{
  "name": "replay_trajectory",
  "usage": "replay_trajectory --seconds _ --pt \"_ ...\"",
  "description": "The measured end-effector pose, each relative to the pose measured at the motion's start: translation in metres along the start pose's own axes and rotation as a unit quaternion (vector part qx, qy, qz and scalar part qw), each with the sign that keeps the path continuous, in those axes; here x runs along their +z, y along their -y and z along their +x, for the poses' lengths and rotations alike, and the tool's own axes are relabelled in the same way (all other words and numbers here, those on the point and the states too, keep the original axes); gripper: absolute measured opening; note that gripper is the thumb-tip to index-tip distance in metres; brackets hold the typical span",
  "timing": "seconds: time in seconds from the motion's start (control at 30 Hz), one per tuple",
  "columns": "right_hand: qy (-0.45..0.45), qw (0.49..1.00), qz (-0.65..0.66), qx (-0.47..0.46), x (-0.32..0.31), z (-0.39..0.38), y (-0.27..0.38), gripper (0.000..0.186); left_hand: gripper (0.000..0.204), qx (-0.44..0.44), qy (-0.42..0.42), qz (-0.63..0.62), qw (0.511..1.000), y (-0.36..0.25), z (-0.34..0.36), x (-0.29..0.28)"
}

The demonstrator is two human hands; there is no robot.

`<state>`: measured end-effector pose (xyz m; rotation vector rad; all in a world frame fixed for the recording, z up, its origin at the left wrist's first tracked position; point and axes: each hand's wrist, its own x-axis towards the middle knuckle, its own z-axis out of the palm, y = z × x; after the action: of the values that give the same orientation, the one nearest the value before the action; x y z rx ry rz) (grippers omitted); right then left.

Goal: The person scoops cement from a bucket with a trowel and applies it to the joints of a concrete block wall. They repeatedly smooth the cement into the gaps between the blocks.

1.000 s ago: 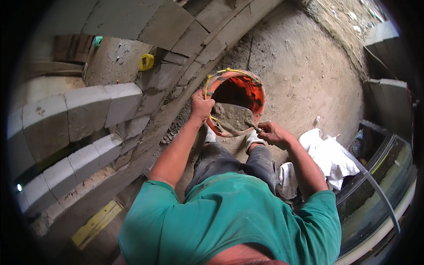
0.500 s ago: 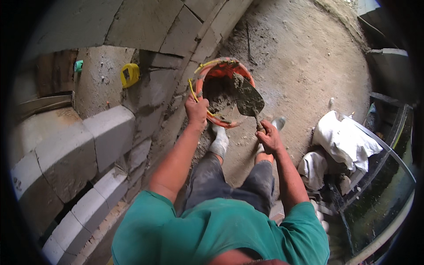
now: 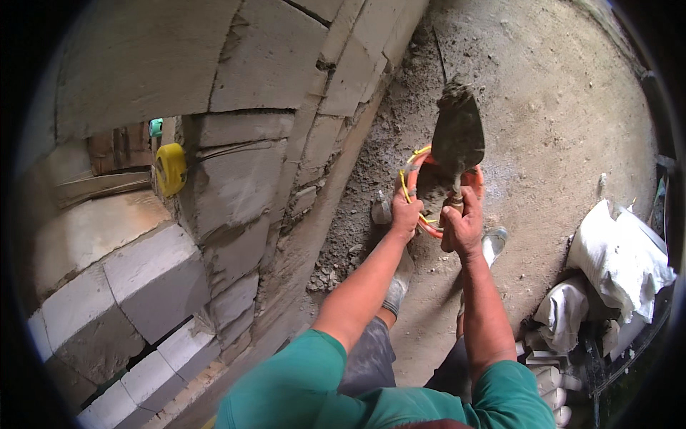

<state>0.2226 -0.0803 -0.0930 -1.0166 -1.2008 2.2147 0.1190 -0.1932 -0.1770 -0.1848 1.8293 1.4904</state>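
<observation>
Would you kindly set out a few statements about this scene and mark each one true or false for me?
1. The left hand holds the orange bucket at its left side. True.
2. The right hand grips the trowel by its handle. True.
3. The trowel's blade is perfectly clean. False: dark grey, mortar-like material clings at its tip.
4. The tape measure is red. False: the tape measure is yellow.
5. A white sack lies to the right of the orange bucket. True.
</observation>
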Motion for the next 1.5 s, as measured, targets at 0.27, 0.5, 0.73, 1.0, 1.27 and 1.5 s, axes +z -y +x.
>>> replay_trajectory --seconds 0.27,0.5,0.73,1.0,1.27,1.5 --pt "-0.103 0.99 0.049 -0.086 0.001 0.021 -0.012 0.031 0.024 -0.034 -0.099 0.193 0.976 0.041 0.035 -0.05" --pt "-0.207 0.954 0.082 -0.2 0.048 0.03 0.032 0.025 0.076 -0.112 -0.102 0.389 0.909 0.012 0.001 -0.129" --pt "-0.312 0.928 0.088 -0.186 0.147 0.073 0.008 0.019 0.078 -0.059 0.131 0.562 0.815 -0.036 -0.244 -0.196" --pt "-0.211 0.946 -0.173 -0.177 0.215 0.103 0.001 0.027 0.074 -0.101 0.149 0.647 0.741 -0.027 -0.285 -0.187" --pt "-0.018 0.978 0.175 0.114 0.22 0.136 0.044 0.026 0.067 -0.14 0.157 0.659 0.722 -0.009 -0.275 -0.185" --pt "-0.023 1.0 0.004 -0.015 0.256 0.102 0.077 0.029 0.063 -0.164 0.164 0.679 0.697 -0.043 -0.261 -0.156"
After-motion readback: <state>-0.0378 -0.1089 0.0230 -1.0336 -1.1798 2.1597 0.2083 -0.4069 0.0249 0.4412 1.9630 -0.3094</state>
